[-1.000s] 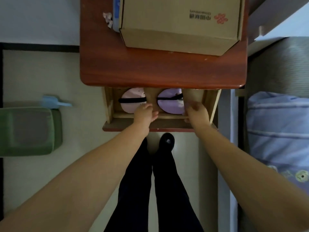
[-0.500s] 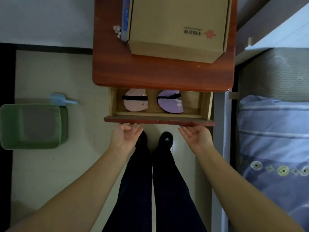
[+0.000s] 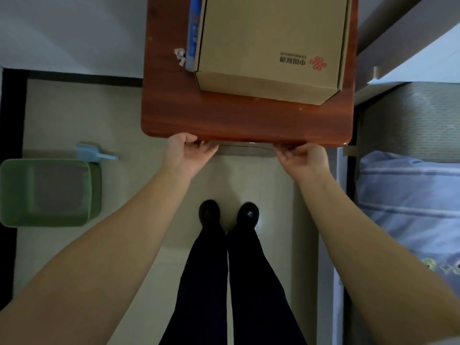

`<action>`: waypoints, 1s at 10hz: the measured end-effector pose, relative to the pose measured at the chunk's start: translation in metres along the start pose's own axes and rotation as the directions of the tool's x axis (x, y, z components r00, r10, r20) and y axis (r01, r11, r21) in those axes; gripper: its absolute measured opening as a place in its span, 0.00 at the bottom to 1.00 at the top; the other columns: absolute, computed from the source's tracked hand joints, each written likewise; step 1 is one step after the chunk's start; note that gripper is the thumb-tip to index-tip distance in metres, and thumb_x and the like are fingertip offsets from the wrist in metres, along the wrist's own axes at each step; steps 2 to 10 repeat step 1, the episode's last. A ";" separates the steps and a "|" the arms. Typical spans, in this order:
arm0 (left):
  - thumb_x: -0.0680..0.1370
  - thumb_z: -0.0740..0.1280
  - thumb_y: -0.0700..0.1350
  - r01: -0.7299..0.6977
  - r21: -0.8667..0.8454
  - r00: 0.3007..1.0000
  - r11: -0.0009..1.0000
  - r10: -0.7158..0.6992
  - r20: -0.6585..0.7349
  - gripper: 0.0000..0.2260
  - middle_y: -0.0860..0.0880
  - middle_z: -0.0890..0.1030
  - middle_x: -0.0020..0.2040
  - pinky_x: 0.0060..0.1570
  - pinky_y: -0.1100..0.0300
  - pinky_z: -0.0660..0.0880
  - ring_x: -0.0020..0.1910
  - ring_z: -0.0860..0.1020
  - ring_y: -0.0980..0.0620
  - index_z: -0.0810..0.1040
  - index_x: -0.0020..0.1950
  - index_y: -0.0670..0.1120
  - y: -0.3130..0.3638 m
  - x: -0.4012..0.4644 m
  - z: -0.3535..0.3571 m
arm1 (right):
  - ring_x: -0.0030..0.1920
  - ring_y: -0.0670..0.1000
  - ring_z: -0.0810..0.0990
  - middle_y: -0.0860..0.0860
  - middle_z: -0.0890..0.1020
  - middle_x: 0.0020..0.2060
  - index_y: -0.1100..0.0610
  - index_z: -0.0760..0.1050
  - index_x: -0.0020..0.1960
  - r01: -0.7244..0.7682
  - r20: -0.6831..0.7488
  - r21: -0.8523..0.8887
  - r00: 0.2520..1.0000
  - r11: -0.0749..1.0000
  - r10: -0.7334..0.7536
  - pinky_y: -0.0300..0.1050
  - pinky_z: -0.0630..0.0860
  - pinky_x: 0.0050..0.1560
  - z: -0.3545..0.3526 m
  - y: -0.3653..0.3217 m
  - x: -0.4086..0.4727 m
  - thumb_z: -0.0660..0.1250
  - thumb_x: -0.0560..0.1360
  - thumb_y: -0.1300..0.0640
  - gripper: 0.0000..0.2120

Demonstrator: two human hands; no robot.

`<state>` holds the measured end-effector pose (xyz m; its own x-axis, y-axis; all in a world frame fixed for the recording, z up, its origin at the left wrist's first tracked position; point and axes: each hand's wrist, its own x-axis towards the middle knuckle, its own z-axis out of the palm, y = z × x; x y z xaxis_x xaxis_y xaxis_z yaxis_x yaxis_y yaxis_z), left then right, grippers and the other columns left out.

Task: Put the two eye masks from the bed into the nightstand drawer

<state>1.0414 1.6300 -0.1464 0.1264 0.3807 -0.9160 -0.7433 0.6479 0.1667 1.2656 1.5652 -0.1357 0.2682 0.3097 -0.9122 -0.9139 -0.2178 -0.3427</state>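
Observation:
The red-brown nightstand [image 3: 224,120] stands straight ahead of me. Its drawer [image 3: 245,149] is pushed almost fully in, and only a thin strip of the front shows under the top's edge. The two eye masks are hidden inside. My left hand [image 3: 188,154] has its fingers curled against the left end of the drawer front. At the right end, my right hand [image 3: 305,158] grips in the same way.
A cardboard box [image 3: 271,46] and a blue tube [image 3: 194,33] lie on the nightstand top. A green bin [image 3: 47,192] and a small blue scoop [image 3: 92,153] sit on the floor at left. The bed with a blue striped pillow [image 3: 410,202] is at right. My feet [image 3: 229,215] stand below the drawer.
Both hands left the masks in the open drawer, moved to its front and pushed it in. The pink and purple masks are now out of sight.

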 end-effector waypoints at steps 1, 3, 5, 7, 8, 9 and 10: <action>0.74 0.47 0.31 -0.067 0.256 0.997 0.964 0.077 -0.030 0.19 0.43 0.73 0.65 0.64 0.44 0.63 0.70 0.67 0.46 0.71 0.59 0.42 -0.001 -0.018 -0.019 | 0.60 0.59 0.75 0.60 0.77 0.56 0.62 0.71 0.56 -0.028 0.022 -0.176 0.999 0.984 0.032 0.55 0.72 0.56 -0.006 0.003 -0.021 0.49 0.74 0.70 0.17; 0.74 0.47 0.31 -0.067 0.256 0.997 0.964 0.077 -0.030 0.19 0.43 0.73 0.65 0.64 0.44 0.63 0.70 0.67 0.46 0.71 0.59 0.42 -0.001 -0.018 -0.019 | 0.60 0.59 0.75 0.60 0.77 0.56 0.62 0.71 0.56 -0.028 0.022 -0.176 0.999 0.984 0.032 0.55 0.72 0.56 -0.006 0.003 -0.021 0.49 0.74 0.70 0.17; 0.74 0.47 0.31 -0.067 0.256 0.997 0.964 0.077 -0.030 0.19 0.43 0.73 0.65 0.64 0.44 0.63 0.70 0.67 0.46 0.71 0.59 0.42 -0.001 -0.018 -0.019 | 0.60 0.59 0.75 0.60 0.77 0.56 0.62 0.71 0.56 -0.028 0.022 -0.176 0.999 0.984 0.032 0.55 0.72 0.56 -0.006 0.003 -0.021 0.49 0.74 0.70 0.17; 0.74 0.47 0.31 -0.067 0.256 0.997 0.964 0.077 -0.030 0.19 0.43 0.73 0.65 0.64 0.44 0.63 0.70 0.67 0.46 0.71 0.59 0.42 -0.001 -0.018 -0.019 | 0.60 0.59 0.75 0.60 0.77 0.56 0.62 0.71 0.56 -0.028 0.022 -0.176 0.999 0.984 0.032 0.55 0.72 0.56 -0.006 0.003 -0.021 0.49 0.74 0.70 0.17; 0.74 0.47 0.31 -0.067 0.256 0.997 0.964 0.077 -0.030 0.19 0.43 0.73 0.65 0.64 0.44 0.63 0.70 0.67 0.46 0.71 0.59 0.42 -0.001 -0.018 -0.019 | 0.60 0.59 0.75 0.60 0.77 0.56 0.62 0.71 0.56 -0.028 0.022 -0.176 0.999 0.984 0.032 0.55 0.72 0.56 -0.006 0.003 -0.021 0.49 0.74 0.70 0.17; 0.74 0.47 0.31 -0.067 0.256 0.997 0.964 0.077 -0.030 0.19 0.43 0.73 0.65 0.64 0.44 0.63 0.70 0.67 0.46 0.71 0.59 0.42 -0.001 -0.018 -0.019 | 0.60 0.59 0.75 0.60 0.77 0.56 0.62 0.71 0.56 -0.028 0.022 -0.176 0.999 0.984 0.032 0.55 0.72 0.56 -0.006 0.003 -0.021 0.49 0.74 0.70 0.17; 0.74 0.47 0.31 -0.067 0.256 0.997 0.964 0.077 -0.030 0.19 0.43 0.73 0.65 0.64 0.44 0.63 0.70 0.67 0.46 0.71 0.59 0.42 -0.001 -0.018 -0.019 | 0.60 0.59 0.75 0.60 0.77 0.56 0.62 0.71 0.56 -0.028 0.022 -0.176 0.999 0.984 0.032 0.55 0.72 0.56 -0.006 0.003 -0.021 0.49 0.74 0.70 0.17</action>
